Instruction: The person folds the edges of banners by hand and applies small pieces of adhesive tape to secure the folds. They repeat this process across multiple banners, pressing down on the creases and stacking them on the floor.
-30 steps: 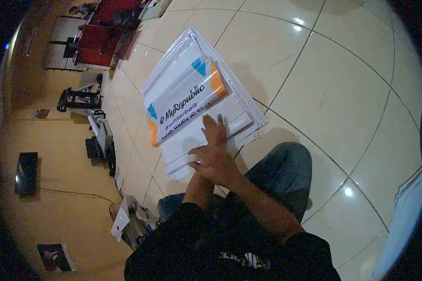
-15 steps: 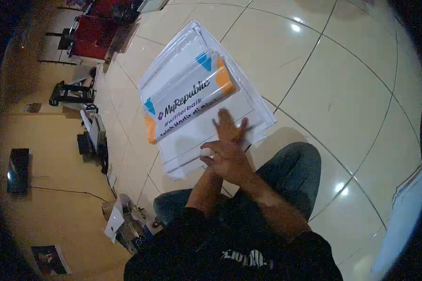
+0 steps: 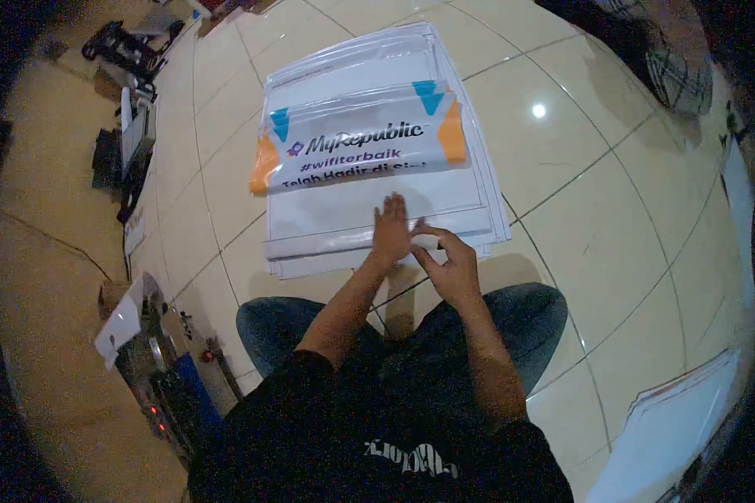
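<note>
The left hand (image 3: 391,230) lies flat on stacked banners (image 3: 327,215) on the floor (image 3: 570,201), seemingly smoothing the near edge, the next move calling for even pressure, while the right hand's (image 3: 455,268) grip pinches a small white object (image 3: 426,241).

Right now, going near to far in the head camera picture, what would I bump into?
Black T-shirt → blue jeans → left hand → MyRepublic banner.

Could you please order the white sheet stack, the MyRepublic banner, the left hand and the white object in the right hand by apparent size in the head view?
1. White sheet stack
2. MyRepublic banner
3. Left hand
4. White object, judged by its visible part; the right hand partly hides it
</note>
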`<action>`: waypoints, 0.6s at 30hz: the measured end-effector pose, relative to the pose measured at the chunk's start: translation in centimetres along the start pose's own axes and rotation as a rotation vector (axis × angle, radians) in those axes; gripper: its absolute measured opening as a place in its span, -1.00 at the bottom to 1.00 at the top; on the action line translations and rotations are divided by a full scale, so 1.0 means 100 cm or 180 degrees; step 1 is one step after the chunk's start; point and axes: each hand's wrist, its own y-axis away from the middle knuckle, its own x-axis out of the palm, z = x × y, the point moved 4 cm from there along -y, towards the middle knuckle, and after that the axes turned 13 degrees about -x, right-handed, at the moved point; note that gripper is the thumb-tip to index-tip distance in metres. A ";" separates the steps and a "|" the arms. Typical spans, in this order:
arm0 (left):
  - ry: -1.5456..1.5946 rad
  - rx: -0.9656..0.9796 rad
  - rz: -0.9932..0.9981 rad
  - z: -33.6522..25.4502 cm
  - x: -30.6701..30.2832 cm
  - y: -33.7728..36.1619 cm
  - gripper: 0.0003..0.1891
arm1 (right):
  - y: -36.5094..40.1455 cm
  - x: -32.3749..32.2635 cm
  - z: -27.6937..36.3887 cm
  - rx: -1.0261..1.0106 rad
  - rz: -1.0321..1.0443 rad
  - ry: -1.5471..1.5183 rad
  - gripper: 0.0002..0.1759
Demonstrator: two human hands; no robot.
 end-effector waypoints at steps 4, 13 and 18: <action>-0.0202 0.0142 -0.0172 -0.048 0.004 -0.017 -0.07 | 0.002 -0.002 -0.011 0.0299 -0.0127 -0.0269 -0.72; -0.0419 0.0488 -0.0039 -0.042 0.004 0.037 -0.12 | -0.008 -0.015 -0.007 0.0442 -0.0229 -0.0488 -0.75; -0.0180 0.0360 -0.0408 -0.064 0.005 0.064 -0.17 | -0.005 -0.026 -0.030 0.0733 -0.0774 -0.0833 -0.71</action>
